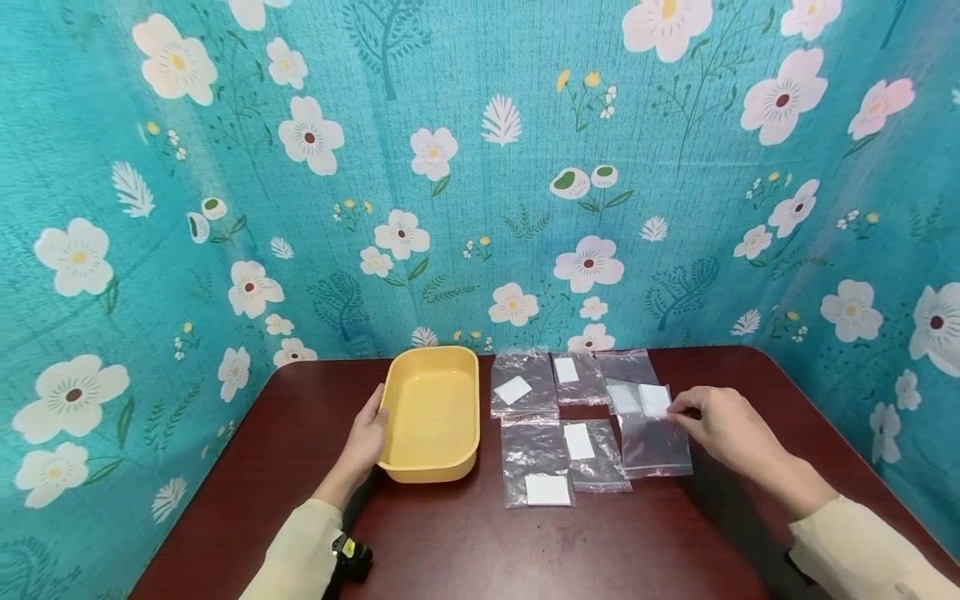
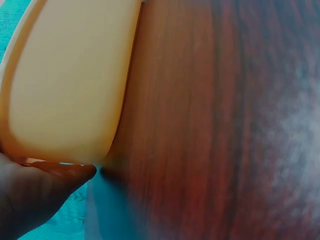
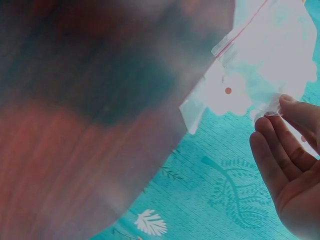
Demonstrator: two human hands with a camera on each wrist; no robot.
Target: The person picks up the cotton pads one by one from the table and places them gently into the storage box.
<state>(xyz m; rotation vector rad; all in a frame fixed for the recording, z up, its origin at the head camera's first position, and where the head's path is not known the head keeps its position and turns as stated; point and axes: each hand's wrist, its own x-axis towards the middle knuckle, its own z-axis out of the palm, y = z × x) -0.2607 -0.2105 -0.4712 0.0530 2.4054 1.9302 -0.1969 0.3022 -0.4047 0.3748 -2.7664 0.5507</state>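
Observation:
My left hand (image 1: 367,433) grips the left side of a yellow plastic basin (image 1: 433,417), which has nothing inside; in the left wrist view the thumb lies along the basin's outer wall (image 2: 65,95). On the right, my right hand (image 1: 723,421) pinches the edge of a clear zip-lock bag (image 1: 656,446) that has a white slip in it. In the right wrist view the thumb and fingertips meet on the raised clear plastic (image 3: 270,107). This bag overlaps another clear bag (image 1: 626,364) behind it.
Several more clear bags with white slips lie right of the basin, among them a back-left bag (image 1: 525,367) and a front-left bag (image 1: 528,446). All rest on a dark red wooden table (image 1: 465,542). A blue flowered cloth (image 1: 480,208) hangs behind and beside it.

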